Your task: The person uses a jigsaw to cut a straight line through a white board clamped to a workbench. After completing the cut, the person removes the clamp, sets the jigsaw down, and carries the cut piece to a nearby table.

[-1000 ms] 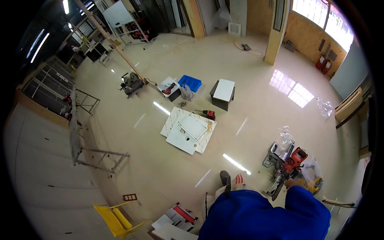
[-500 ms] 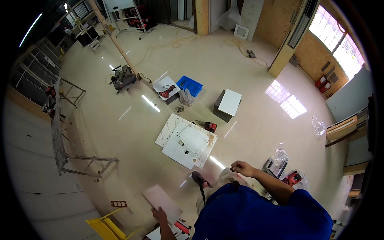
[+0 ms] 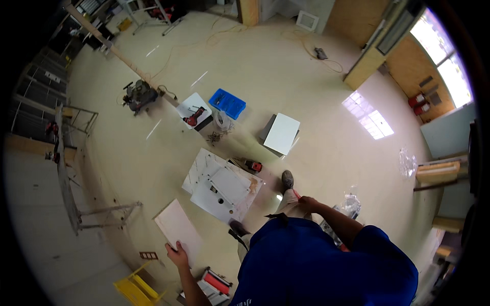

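My left hand grips the lower edge of a pale rectangular board, held tilted at my left side. My right hand is closed beside my right thigh. A thin red thing shows at its fingers, too small to name. On the floor ahead lie stacked white panels with round cut-outs. A red and black cordless power tool rests at the stack's far right edge.
A white-topped box, a blue crate and a red drill on another white-topped box stand beyond the panels. An air compressor stands far left. Near left are a yellow stand and a metal frame.
I have stepped forward, and my right shoe now shows beside the panels. My left hand has carried the board forward and left. My right hand has moved slightly up.
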A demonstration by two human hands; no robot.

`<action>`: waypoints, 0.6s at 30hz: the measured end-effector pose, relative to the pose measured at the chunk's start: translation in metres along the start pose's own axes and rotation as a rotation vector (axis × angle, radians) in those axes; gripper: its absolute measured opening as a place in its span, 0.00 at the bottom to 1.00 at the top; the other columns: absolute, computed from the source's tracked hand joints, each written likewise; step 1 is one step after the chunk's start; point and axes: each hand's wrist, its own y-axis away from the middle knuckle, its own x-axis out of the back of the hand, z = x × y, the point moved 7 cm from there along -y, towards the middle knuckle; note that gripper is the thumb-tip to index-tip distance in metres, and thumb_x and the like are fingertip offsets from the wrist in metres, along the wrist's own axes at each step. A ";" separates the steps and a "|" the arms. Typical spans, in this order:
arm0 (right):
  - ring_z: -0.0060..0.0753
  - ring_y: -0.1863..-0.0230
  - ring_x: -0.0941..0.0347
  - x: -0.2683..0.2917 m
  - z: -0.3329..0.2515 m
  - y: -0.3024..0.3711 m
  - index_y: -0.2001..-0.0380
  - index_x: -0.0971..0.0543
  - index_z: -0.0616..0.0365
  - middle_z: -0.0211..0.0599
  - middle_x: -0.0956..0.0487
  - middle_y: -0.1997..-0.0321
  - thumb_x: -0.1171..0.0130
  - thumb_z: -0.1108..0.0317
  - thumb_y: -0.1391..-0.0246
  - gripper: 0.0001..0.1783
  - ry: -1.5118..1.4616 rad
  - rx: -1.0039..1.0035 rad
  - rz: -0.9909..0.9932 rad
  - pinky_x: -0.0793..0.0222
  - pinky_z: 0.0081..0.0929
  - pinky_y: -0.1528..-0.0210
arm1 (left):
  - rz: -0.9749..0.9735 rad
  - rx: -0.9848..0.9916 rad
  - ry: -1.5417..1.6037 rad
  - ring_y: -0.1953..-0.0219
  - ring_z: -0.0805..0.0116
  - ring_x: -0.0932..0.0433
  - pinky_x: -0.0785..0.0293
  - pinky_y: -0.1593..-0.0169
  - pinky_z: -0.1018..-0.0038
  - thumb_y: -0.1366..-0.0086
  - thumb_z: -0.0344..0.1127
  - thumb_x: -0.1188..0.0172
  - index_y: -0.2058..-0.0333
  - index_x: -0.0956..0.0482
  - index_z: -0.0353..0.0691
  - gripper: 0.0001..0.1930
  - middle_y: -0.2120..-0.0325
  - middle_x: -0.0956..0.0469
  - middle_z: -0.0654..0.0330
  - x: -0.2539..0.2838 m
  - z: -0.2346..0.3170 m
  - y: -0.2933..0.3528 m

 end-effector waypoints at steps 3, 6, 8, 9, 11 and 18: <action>0.35 0.57 0.20 0.055 0.101 -0.014 0.45 0.28 0.51 0.38 0.19 0.53 0.43 0.59 0.39 0.21 -0.924 -0.550 -0.080 0.23 0.38 0.57 | -0.027 0.052 -0.169 0.67 0.47 0.18 0.24 0.63 0.61 0.37 0.29 0.39 0.61 0.31 0.30 0.12 0.70 0.19 0.42 -0.013 0.007 0.057; 0.39 0.57 0.21 0.125 0.161 -0.004 0.46 0.29 0.52 0.39 0.20 0.52 0.47 0.53 0.38 0.22 -0.841 -0.719 -0.027 0.25 0.44 0.56 | -0.212 0.356 -0.397 0.62 0.41 0.18 0.23 0.59 0.61 0.39 0.30 0.37 0.57 0.29 0.32 0.15 0.65 0.19 0.40 -0.020 -0.006 0.145; 0.43 0.55 0.21 0.144 0.204 -0.001 0.46 0.28 0.52 0.41 0.20 0.51 0.47 0.55 0.39 0.21 -0.700 -0.815 -0.024 0.26 0.49 0.53 | -0.196 0.409 -0.347 0.58 0.39 0.19 0.24 0.56 0.56 0.41 0.31 0.38 0.50 0.28 0.34 0.20 0.62 0.19 0.40 -0.022 -0.027 0.216; 0.48 0.55 0.21 0.154 0.236 0.010 0.46 0.28 0.52 0.43 0.20 0.51 0.46 0.56 0.39 0.21 -0.684 -0.844 -0.033 0.26 0.51 0.53 | -0.168 0.373 -0.289 0.58 0.38 0.19 0.24 0.55 0.53 0.42 0.34 0.37 0.50 0.28 0.34 0.22 0.62 0.19 0.40 -0.040 -0.020 0.246; 0.55 0.49 0.23 0.149 0.249 0.012 0.41 0.31 0.51 0.49 0.23 0.45 0.50 0.59 0.36 0.22 -0.586 -0.919 -0.168 0.27 0.55 0.52 | -0.161 0.521 -0.180 0.60 0.38 0.19 0.25 0.57 0.51 0.46 0.37 0.35 0.57 0.25 0.33 0.19 0.64 0.19 0.40 -0.044 -0.023 0.313; 0.42 0.61 0.18 0.161 0.143 -0.030 0.54 0.19 0.53 0.45 0.17 0.61 0.44 0.52 0.41 0.19 -0.145 -0.239 -0.195 0.22 0.41 0.59 | -0.179 0.820 -0.376 0.59 0.38 0.21 0.25 0.54 0.53 0.46 0.40 0.34 0.56 0.26 0.28 0.24 0.64 0.20 0.38 -0.106 -0.059 0.449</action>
